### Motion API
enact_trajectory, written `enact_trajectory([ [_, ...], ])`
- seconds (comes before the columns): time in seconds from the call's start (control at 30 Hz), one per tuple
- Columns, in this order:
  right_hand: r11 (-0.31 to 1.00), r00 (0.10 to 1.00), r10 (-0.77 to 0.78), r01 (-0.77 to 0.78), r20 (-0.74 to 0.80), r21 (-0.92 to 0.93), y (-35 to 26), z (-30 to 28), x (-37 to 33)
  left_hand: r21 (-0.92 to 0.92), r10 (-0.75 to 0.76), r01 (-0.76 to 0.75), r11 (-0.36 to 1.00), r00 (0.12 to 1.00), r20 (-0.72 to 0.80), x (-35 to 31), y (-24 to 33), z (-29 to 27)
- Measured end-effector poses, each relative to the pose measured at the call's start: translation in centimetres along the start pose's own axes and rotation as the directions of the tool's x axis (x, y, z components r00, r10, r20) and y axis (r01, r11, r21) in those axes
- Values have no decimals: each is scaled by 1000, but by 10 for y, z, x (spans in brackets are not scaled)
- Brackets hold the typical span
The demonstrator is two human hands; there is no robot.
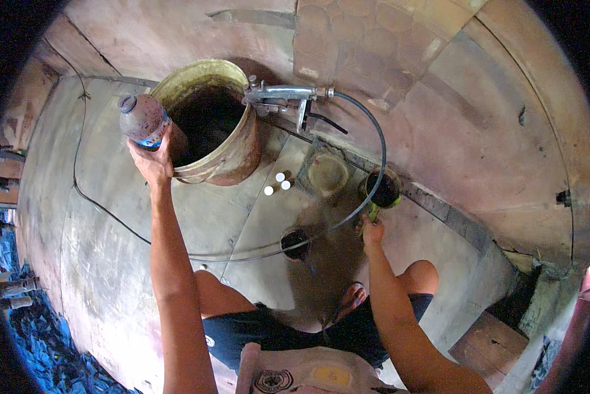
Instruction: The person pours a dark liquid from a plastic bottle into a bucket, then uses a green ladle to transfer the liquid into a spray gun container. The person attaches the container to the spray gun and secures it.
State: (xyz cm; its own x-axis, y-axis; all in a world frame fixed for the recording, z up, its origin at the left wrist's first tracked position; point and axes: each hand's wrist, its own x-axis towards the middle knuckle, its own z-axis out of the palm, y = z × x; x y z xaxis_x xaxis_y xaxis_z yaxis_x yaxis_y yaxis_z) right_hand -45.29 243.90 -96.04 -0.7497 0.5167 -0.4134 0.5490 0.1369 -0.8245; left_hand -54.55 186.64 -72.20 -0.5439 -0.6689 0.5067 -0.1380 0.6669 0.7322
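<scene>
My left hand (pixel 154 161) is wrapped round a clear plastic bottle (pixel 144 117) with dark specks and a blue label. It holds the bottle at the left rim of a large, stained yellowish bucket (pixel 232 154), whose inside is dark. Low on the right, my right hand (pixel 372 233) grips the green handle of a dipper (pixel 389 199); its round cup looks dark inside. A metal spray gun (pixel 282 93) hangs on the bucket's right rim. Three small white caps (pixel 280 177) stand on the floor between bucket and dipper.
From the spray gun a black hose (pixel 382 148) loops across the floor before me. A dark round container (pixel 295 243) stands near my legs. Behind rises a stained wall (pixel 453 125). Blue material (pixel 42 345) lies at the lower left, and a thin cable (pixel 78 144) runs along the left.
</scene>
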Motion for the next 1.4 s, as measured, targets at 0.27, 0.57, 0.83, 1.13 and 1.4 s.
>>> enact_trajectory([
  [0.27,962,997,-60,72,-52,262,-51,-8,-22,8,50,-50,999,999,-7,-1,-1,-1],
  [0.57,951,994,-87,102,-65,291,-130,-80,-59,-38,18,-18,999,1000,-1,-3,11,-3],
  [0.83,923,932,-363,359,5,135,-306,-138,-122,-134,-50,56,989,998,45,-5,16,-3],
  [1.13,817,767,-570,569,296,97,-482,-87,-201,-127,42,-37,991,998,40,-3,23,-13],
  [1.4,755,567,-540,653,622,61,-538,39,-229,-121,50,-44,992,997,54,-3,24,-17],
])
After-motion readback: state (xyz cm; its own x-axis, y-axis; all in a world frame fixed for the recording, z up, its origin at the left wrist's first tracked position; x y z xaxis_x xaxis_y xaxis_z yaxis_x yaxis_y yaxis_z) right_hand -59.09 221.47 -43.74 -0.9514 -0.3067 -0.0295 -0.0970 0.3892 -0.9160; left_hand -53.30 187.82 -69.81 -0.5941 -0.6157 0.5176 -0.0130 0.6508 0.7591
